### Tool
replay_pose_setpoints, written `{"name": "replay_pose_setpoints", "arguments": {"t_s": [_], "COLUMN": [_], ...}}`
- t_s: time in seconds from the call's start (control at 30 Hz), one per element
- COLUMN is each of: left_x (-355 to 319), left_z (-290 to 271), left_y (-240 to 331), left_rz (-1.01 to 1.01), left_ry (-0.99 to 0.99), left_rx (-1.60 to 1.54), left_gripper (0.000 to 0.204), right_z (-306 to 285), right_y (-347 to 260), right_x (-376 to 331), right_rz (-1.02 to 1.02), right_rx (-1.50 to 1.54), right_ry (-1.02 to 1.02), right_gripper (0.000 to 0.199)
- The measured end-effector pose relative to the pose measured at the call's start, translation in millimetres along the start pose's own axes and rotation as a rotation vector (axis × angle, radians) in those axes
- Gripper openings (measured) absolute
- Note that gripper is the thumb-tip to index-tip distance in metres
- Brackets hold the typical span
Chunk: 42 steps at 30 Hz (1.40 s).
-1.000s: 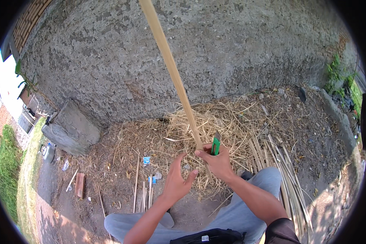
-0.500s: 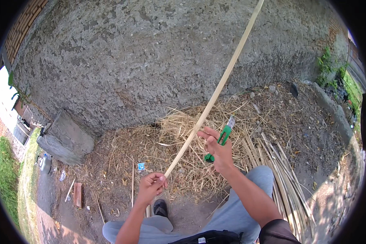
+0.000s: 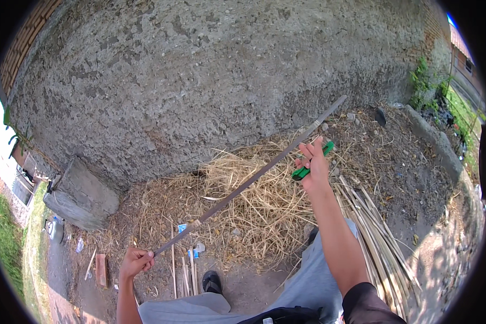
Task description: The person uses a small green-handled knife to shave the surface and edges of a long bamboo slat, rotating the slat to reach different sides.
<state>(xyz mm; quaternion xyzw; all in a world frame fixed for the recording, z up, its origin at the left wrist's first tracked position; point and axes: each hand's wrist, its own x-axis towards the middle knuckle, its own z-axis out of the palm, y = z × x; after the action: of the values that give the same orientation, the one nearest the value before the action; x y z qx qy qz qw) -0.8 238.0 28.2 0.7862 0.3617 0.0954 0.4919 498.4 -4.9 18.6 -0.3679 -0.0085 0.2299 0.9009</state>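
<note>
A long, thin bamboo strip (image 3: 254,177) slants up from lower left to upper right, its dark brownish face showing and paler bands at its joints. Its lower end is pinched between the thumb and fingers of my left hand (image 3: 136,263). My right hand (image 3: 318,171) is beside the strip's upper part, closed loosely around a green utility knife (image 3: 300,174). Some of its fingers reach up close to the strip; whether they touch it I cannot tell. The knife's blade does not show clearly.
A rough grey wall (image 3: 200,81) rises in front. Below it lies a heap of pale shavings (image 3: 275,216). Long bamboo strips (image 3: 380,243) lie to my right, with several shorter ones (image 3: 186,278) near my foot. A concrete block (image 3: 89,191) and a brick (image 3: 101,270) are at left.
The strip has turned from its pale face to its dark one and tilted lower to the right. My left hand has moved down and left; my right hand, with the knife, up and right.
</note>
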Motion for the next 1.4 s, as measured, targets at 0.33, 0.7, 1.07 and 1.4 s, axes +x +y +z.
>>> {"name": "replay_pose_setpoints", "arguments": {"t_s": [0.33, 0.7, 1.07, 1.4], "left_x": [-2, 28, 20, 14], "left_z": [10, 30, 21, 110], "left_y": [-6, -25, -43, 45], "left_rz": [-0.105, 0.099, 0.009, 0.689], "left_ry": [0.111, 0.57, 0.437, 0.854], "left_rx": [0.244, -0.037, -0.076, 1.17], "left_gripper": [0.031, 0.034, 0.032, 0.061], "right_z": [-7, -31, -51, -43], "right_y": [4, 4, 34, 50], "right_x": [-6, 3, 20, 5], "right_rz": [0.067, 0.035, 0.156, 0.159], "right_rx": [0.048, 0.014, -0.049, -0.035], "right_ry": [0.147, 0.111, 0.105, 0.141], "right_gripper": [0.032, 0.033, 0.032, 0.029]}}
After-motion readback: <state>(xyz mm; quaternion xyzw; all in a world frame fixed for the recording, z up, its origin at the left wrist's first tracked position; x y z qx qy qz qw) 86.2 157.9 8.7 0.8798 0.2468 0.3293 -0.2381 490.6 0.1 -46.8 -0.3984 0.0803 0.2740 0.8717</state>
